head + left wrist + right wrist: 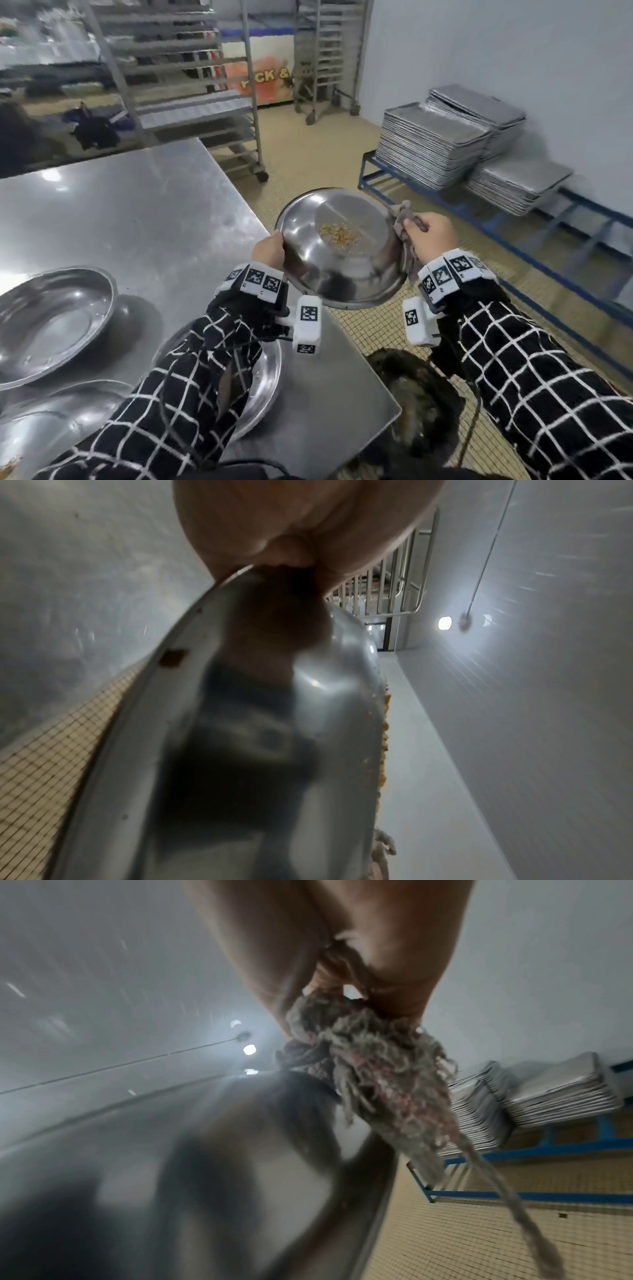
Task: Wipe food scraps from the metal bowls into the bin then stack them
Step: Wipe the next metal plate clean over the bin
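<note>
A wide metal bowl (pixel 339 267) hangs tilted in the air past the table's right corner, with a small heap of yellow-brown food scraps (pixel 340 234) in its middle. My left hand (pixel 275 245) grips its left rim. My right hand (pixel 419 228) pinches a frayed grey rag (pixel 399 217) at the bowl's right rim. In the left wrist view my left hand (pixel 301 542) holds the bowl (pixel 240 723) by its edge. In the right wrist view my right hand (pixel 346 969) clutches the rag (pixel 373 1069) over the bowl (pixel 205 1177). A dark bin (pixel 414 407) stands on the floor below.
Three more metal bowls lie on the steel table (pixel 137 212): one at the left (pixel 51 325), one under my left forearm (pixel 265 377), one at the lower left (pixel 41 425). Stacks of baking trays (pixel 435 144) sit on a low blue rack (pixel 513 236) along the right wall. Wheeled shelf racks (pixel 191 85) stand behind.
</note>
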Tool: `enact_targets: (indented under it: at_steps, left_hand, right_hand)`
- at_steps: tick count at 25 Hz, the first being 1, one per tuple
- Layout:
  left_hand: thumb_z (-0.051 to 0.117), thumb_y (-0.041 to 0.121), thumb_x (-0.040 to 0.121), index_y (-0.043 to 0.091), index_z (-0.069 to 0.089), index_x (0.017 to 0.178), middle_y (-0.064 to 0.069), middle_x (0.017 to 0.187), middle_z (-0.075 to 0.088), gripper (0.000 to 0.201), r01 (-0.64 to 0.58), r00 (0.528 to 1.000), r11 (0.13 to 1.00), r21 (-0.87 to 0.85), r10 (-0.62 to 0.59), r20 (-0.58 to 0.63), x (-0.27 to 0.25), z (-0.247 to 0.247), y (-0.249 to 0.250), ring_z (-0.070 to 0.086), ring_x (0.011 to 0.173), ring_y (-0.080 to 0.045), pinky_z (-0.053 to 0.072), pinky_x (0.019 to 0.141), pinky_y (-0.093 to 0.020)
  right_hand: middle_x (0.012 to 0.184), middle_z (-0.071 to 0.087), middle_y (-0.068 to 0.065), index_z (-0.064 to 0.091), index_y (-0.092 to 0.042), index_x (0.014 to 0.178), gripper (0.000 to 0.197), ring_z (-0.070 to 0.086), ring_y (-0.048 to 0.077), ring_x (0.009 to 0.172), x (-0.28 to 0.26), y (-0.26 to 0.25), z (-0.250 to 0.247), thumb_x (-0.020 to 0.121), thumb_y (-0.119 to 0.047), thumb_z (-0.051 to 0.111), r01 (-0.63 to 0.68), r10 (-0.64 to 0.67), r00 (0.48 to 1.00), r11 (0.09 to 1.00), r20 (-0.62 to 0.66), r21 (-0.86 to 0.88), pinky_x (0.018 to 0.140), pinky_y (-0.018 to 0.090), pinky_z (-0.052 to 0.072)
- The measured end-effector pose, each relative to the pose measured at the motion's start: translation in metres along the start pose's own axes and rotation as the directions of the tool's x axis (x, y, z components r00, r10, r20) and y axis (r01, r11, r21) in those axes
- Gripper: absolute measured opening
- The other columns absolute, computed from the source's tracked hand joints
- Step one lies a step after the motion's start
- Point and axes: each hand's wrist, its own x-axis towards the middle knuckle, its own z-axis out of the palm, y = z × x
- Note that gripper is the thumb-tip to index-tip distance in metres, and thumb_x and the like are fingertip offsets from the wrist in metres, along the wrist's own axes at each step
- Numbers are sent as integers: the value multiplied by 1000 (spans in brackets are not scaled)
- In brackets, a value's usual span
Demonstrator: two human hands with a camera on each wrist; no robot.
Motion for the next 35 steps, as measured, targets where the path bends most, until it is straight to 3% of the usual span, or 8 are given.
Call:
enact_targets:
  at_steps: [3, 7, 15, 18, 24, 26, 30, 35]
  left_hand:
    - [39, 33, 99, 19, 56, 84, -7, 96, 57, 26, -12, 998, 999, 42, 10, 63, -1, 35, -9, 56, 88, -25, 51, 92, -48]
    - [40, 35, 96, 0, 55, 124, -10, 103, 54, 47, -47, 996, 988, 145, 35, 84, 7, 83, -24, 53, 95, -25, 46, 99, -52]
    - [42, 52, 84, 5, 58, 118, -8, 104, 57, 60, -31, 999, 991, 127, 35, -30, 6, 153, -50, 56, 116, -38, 43, 102, -51]
    - [36, 37, 101, 14, 58, 90, -8, 92, 60, 34, -45, 990, 998, 40, 50, -131, -15, 172, -46, 61, 99, -29, 48, 97, -41]
    - [37, 37, 100, 23, 58, 85, -15, 106, 63, 29, -87, 954, 995, -42, 71, -293, -13, 182, -61, 61, 104, -32, 47, 99, -47]
    - [38, 34, 101, 27, 57, 84, -12, 107, 63, 26, -85, 950, 996, -41, 69, -306, -13, 182, -65, 61, 106, -30, 45, 101, -47]
    - [41, 34, 100, 24, 58, 88, -15, 111, 62, 23, -88, 961, 994, -68, 67, -267, -19, 186, -75, 60, 108, -33, 46, 99, -50]
    - [43, 32, 99, 19, 59, 93, -17, 111, 63, 21, -107, 975, 990, -91, 87, -203, -27, 190, -69, 62, 107, -33, 48, 98, -48]
  right_hand:
    - [108, 66, 10, 64, -9, 114, 28, 59, 27, 102, -8, 19, -33, 95, -26, 52, -70, 70, 997, 997, 17, -14, 77, 24, 37]
    - [119, 64, 5, 59, -15, 124, 33, 57, 24, 112, 0, 53, -65, 95, -28, 53, -90, 90, 996, 996, -7, -8, 87, 25, 39]
    - [114, 68, 3, 65, -18, 121, 31, 62, 19, 106, 50, 93, -75, 90, -20, 61, 138, -133, 987, 989, 89, -59, 85, 17, 41]
    - [126, 61, 2, 60, -16, 127, 35, 57, 19, 116, 59, 88, -65, 92, -12, 57, 342, -314, 913, 937, 262, -69, 95, 19, 38]
    - [137, 51, 5, 58, -13, 126, 37, 55, 24, 120, 45, 141, -59, 90, -5, 57, 634, -544, 658, 773, 520, 5, 104, 34, 42]
    - [125, 62, 8, 61, -15, 123, 34, 65, 23, 102, 41, 160, -61, 91, -5, 55, 564, -502, 694, 824, 515, 43, 90, 24, 52]
    - [105, 70, 0, 63, -20, 121, 30, 61, 6, 77, 57, 141, -55, 94, -12, 54, 189, -249, 933, 954, 261, 234, 67, 8, 51]
    - [128, 60, 3, 59, -19, 126, 34, 60, 20, 107, 55, 98, -38, 92, -12, 56, 334, -396, 846, 916, 357, 224, 94, 26, 48]
